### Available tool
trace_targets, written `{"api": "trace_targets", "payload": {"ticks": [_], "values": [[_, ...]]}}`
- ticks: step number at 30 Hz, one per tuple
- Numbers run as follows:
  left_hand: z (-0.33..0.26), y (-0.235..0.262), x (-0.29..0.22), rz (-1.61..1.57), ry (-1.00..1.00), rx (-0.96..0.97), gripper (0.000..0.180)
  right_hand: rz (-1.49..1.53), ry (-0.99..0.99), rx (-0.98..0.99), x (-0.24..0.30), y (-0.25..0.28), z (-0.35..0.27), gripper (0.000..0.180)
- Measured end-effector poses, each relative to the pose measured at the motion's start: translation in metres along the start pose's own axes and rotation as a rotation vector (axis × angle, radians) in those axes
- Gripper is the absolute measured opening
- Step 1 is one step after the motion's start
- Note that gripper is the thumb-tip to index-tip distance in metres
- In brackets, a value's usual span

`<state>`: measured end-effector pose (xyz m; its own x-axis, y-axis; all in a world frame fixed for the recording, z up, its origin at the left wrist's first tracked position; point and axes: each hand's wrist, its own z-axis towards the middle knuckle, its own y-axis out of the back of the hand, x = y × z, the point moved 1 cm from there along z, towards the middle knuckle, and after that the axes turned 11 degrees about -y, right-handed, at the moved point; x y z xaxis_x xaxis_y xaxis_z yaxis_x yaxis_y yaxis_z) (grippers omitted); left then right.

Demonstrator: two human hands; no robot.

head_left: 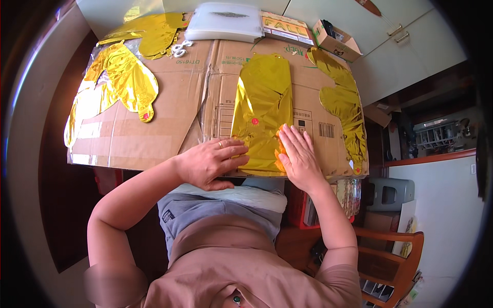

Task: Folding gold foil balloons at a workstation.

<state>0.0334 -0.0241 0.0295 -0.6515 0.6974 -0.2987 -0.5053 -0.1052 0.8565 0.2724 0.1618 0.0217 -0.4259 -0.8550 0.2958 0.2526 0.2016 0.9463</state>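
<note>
A flat gold foil balloon (pixel 262 97), rounded at its far end, lies on the cardboard in front of me. It carries a small red round mark. My left hand (pixel 218 161) rests over its near left edge, fingers stretched out and slightly apart, with a ring on one finger. At the near right edge, my right hand (pixel 300 156) presses down with fingers long and close together. Under its palm and thumb it holds a crumpled orange cloth (pixel 280 160), mostly hidden by the hand. Creases run across the foil between the two hands.
More gold foil balloons lie on the cardboard (pixel 154 138): a left one (pixel 136 82), a far-left one (pixel 159 36) and a right one (pixel 341 97). White cord (pixel 179 50), a translucent plastic box (pixel 224 23) and a small open carton (pixel 336 40) sit along the far side.
</note>
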Motion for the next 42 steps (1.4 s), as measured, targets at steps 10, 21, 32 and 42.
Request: {"api": "trace_targets", "payload": {"ticks": [10, 21, 32, 42], "values": [[-0.006, -0.019, -0.026, 0.199, -0.041, -0.086, 0.044, 0.153, 0.109, -0.016, 0.003, 0.010, -0.027, 0.052], [-0.002, -0.019, -0.023, 0.171, -0.009, -0.118, 0.036, -0.021, 0.319, -0.130, -0.014, 0.023, -0.032, 0.060], [-0.003, -0.016, -0.017, 0.123, -0.007, -0.160, 0.032, -0.004, 0.389, -0.293, -0.009, -0.002, -0.035, 0.050], [-0.002, -0.017, -0.016, 0.146, 0.071, -0.233, 0.024, 0.028, 0.368, -0.294, -0.004, 0.004, -0.032, 0.043]]}}
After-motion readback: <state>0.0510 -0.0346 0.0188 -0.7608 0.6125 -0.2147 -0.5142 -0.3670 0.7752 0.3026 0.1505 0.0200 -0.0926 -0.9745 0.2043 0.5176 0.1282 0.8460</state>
